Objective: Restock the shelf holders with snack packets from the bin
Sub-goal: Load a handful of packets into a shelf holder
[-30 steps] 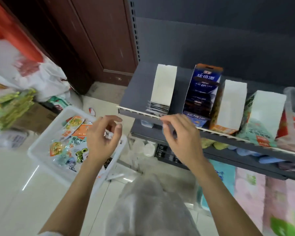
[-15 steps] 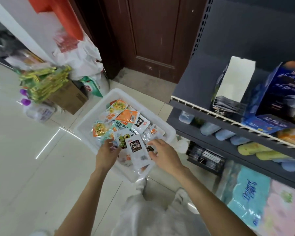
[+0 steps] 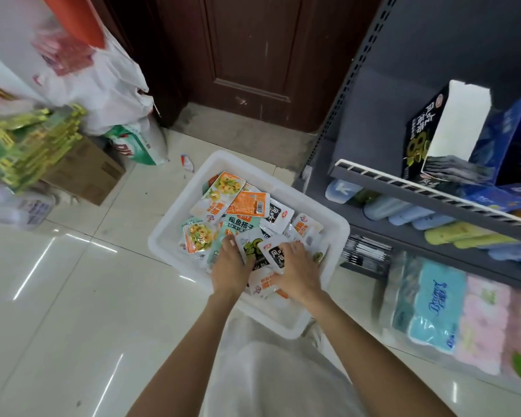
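A white bin (image 3: 175, 227) stands on the floor, full of several snack packets (image 3: 232, 194) in orange, teal and black-and-white. Both my hands are inside its near end. My left hand (image 3: 230, 269) grips a white packet with a green-and-black picture (image 3: 248, 246). My right hand (image 3: 298, 270) pinches a white packet with a black label (image 3: 273, 253), thumb under it and fingers over it. On the grey shelf (image 3: 373, 121) at the right stand an open black-and-white card holder (image 3: 445, 133) with dark packets in it and a blue holder (image 3: 515, 145).
The shelf's white front rail (image 3: 403, 184) juts out above the bin's right side. A lower shelf holds blue and yellow items (image 3: 439, 227), with tissue packs (image 3: 433, 308) below. At the left are a cardboard box (image 3: 85, 173), green packs (image 3: 27, 139) and white bags (image 3: 103, 82). A brown door (image 3: 247, 55) is behind.
My hands dropped from the shelf edge into the bin and my view swung down with them. They have since closed in on the black-labelled packets at the bin's near end.
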`<state>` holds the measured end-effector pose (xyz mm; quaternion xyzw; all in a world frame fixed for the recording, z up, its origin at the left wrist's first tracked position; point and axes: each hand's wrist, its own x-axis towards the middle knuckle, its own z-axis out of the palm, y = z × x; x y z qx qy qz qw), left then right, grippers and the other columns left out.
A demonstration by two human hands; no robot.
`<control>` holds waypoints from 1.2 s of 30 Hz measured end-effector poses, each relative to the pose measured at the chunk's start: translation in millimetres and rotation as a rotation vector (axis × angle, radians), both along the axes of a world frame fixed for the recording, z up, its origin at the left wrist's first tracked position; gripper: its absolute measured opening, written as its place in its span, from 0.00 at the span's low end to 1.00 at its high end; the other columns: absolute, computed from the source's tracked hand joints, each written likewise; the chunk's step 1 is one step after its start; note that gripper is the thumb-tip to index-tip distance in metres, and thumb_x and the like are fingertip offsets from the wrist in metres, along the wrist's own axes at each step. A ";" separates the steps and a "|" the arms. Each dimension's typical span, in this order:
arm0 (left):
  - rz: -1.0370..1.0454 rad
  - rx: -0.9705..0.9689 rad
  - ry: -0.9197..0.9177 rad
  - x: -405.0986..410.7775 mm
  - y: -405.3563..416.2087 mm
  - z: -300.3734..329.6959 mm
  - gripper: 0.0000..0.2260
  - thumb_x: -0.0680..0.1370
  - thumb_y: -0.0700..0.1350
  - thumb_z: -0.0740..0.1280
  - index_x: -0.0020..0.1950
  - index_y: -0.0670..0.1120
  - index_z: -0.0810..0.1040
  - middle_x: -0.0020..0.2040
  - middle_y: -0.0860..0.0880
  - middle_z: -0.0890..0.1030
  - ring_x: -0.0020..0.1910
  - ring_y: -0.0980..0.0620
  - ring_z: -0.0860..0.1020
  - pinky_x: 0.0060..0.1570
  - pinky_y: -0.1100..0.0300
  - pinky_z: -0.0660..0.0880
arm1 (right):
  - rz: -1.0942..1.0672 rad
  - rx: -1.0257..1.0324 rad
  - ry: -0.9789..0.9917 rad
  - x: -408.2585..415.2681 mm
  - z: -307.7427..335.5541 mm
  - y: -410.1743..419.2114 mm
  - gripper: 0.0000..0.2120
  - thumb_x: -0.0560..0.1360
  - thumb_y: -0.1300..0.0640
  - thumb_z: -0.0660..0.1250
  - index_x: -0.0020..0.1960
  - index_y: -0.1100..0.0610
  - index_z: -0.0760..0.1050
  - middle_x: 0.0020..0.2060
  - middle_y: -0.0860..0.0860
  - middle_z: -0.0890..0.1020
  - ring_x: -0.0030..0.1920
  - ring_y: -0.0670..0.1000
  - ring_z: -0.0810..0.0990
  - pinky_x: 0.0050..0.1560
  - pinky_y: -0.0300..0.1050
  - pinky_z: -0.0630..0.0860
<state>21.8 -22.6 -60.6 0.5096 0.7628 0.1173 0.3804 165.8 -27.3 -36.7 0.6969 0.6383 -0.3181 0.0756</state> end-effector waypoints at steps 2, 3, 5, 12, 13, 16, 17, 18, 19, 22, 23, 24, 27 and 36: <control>0.043 0.007 -0.014 1.3 3.8 -0.6 0.28 0.74 0.48 0.70 0.69 0.44 0.61 0.53 0.44 0.81 0.51 0.42 0.80 0.46 0.52 0.74 | -0.236 0.018 0.215 6.7 6.0 1.5 0.24 0.73 0.53 0.70 0.65 0.55 0.67 0.59 0.49 0.72 0.60 0.51 0.72 0.56 0.45 0.71; 0.053 0.003 -0.024 1.4 5.9 -0.6 0.26 0.74 0.47 0.71 0.67 0.45 0.63 0.51 0.45 0.81 0.49 0.43 0.80 0.44 0.54 0.74 | -0.370 0.008 0.339 10.2 10.9 2.2 0.19 0.74 0.55 0.68 0.64 0.56 0.68 0.54 0.47 0.73 0.58 0.49 0.74 0.54 0.42 0.70; 0.026 -0.004 -0.049 0.5 9.4 -3.1 0.19 0.73 0.46 0.72 0.59 0.44 0.69 0.46 0.47 0.79 0.44 0.46 0.78 0.39 0.59 0.72 | -0.612 -0.028 0.565 15.7 18.4 3.1 0.13 0.78 0.58 0.63 0.61 0.55 0.69 0.50 0.46 0.75 0.56 0.50 0.77 0.53 0.42 0.71; 0.145 0.065 -0.542 -13.8 20.8 1.5 0.08 0.79 0.40 0.63 0.58 0.43 0.70 0.45 0.46 0.76 0.45 0.45 0.79 0.43 0.54 0.78 | -0.853 0.012 0.696 23.1 27.2 -5.3 0.13 0.81 0.56 0.58 0.64 0.52 0.69 0.53 0.50 0.78 0.52 0.51 0.78 0.48 0.42 0.73; 0.233 0.065 -0.654 -17.7 21.8 3.7 0.10 0.81 0.41 0.60 0.61 0.44 0.67 0.47 0.45 0.78 0.46 0.46 0.80 0.43 0.52 0.79 | -0.915 0.014 0.729 24.3 27.8 -5.6 0.12 0.81 0.56 0.59 0.64 0.53 0.70 0.53 0.50 0.79 0.50 0.51 0.79 0.45 0.42 0.75; 0.339 0.110 -0.703 -27.1 27.9 16.0 0.06 0.83 0.42 0.56 0.60 0.48 0.63 0.44 0.44 0.79 0.38 0.48 0.79 0.40 0.54 0.77 | -1.040 0.027 0.845 28.8 32.9 -4.2 0.10 0.79 0.58 0.62 0.60 0.53 0.75 0.52 0.53 0.83 0.47 0.51 0.82 0.44 0.44 0.78; 0.373 0.126 -0.716 -29.4 30.1 16.9 0.06 0.83 0.43 0.56 0.59 0.48 0.63 0.45 0.44 0.80 0.40 0.47 0.79 0.43 0.51 0.78 | -1.062 0.032 0.889 30.2 36.2 -4.0 0.11 0.78 0.60 0.63 0.59 0.53 0.76 0.51 0.53 0.83 0.46 0.51 0.82 0.45 0.45 0.79; 0.406 0.135 -0.751 -30.1 32.2 22.5 0.06 0.83 0.44 0.56 0.59 0.48 0.65 0.48 0.44 0.80 0.44 0.45 0.80 0.46 0.48 0.78 | -1.076 0.038 0.928 32.1 39.1 -4.2 0.11 0.78 0.61 0.63 0.59 0.53 0.76 0.51 0.53 0.83 0.47 0.51 0.82 0.45 0.45 0.79; 0.425 0.142 -0.785 -30.6 33.7 26.4 0.07 0.82 0.46 0.57 0.60 0.48 0.67 0.51 0.45 0.80 0.50 0.45 0.80 0.49 0.45 0.79 | -1.077 0.053 0.959 34.6 42.5 -4.6 0.13 0.77 0.63 0.64 0.59 0.52 0.75 0.51 0.53 0.83 0.47 0.51 0.82 0.45 0.45 0.79; 0.464 0.103 -0.891 -25.4 35.7 42.6 0.12 0.81 0.49 0.60 0.64 0.50 0.72 0.56 0.50 0.81 0.55 0.50 0.79 0.51 0.48 0.77 | -1.034 0.122 1.013 42.3 56.2 -6.8 0.17 0.76 0.69 0.63 0.58 0.49 0.71 0.50 0.53 0.83 0.48 0.52 0.82 0.43 0.45 0.79; 0.467 0.069 -0.935 -22.0 36.2 46.5 0.12 0.81 0.48 0.62 0.63 0.50 0.73 0.55 0.51 0.81 0.54 0.50 0.80 0.52 0.50 0.77 | -1.048 0.141 1.040 46.0 59.2 -7.7 0.18 0.76 0.69 0.63 0.58 0.49 0.69 0.49 0.53 0.83 0.46 0.52 0.83 0.40 0.44 0.79; 0.448 0.032 -0.957 -17.8 36.0 50.5 0.11 0.79 0.46 0.64 0.61 0.50 0.74 0.54 0.51 0.82 0.54 0.49 0.80 0.52 0.50 0.77 | -1.072 0.154 1.068 50.0 63.2 -8.8 0.19 0.76 0.69 0.62 0.59 0.49 0.69 0.47 0.52 0.83 0.43 0.50 0.83 0.37 0.43 0.78; 0.341 -0.012 -0.942 -1.4 34.0 63.6 0.14 0.74 0.38 0.70 0.58 0.47 0.76 0.53 0.48 0.83 0.55 0.44 0.80 0.56 0.45 0.76 | -1.074 0.185 1.064 65.6 78.1 -11.2 0.08 0.79 0.61 0.60 0.54 0.49 0.70 0.42 0.47 0.83 0.39 0.46 0.82 0.35 0.40 0.75; 0.112 0.148 -0.902 97.7 49.7 132.8 0.11 0.74 0.33 0.68 0.52 0.47 0.79 0.45 0.53 0.85 0.45 0.54 0.83 0.42 0.63 0.78 | -0.480 0.683 0.419 176.0 119.0 -9.3 0.05 0.78 0.55 0.65 0.47 0.56 0.75 0.38 0.49 0.81 0.37 0.50 0.79 0.39 0.49 0.76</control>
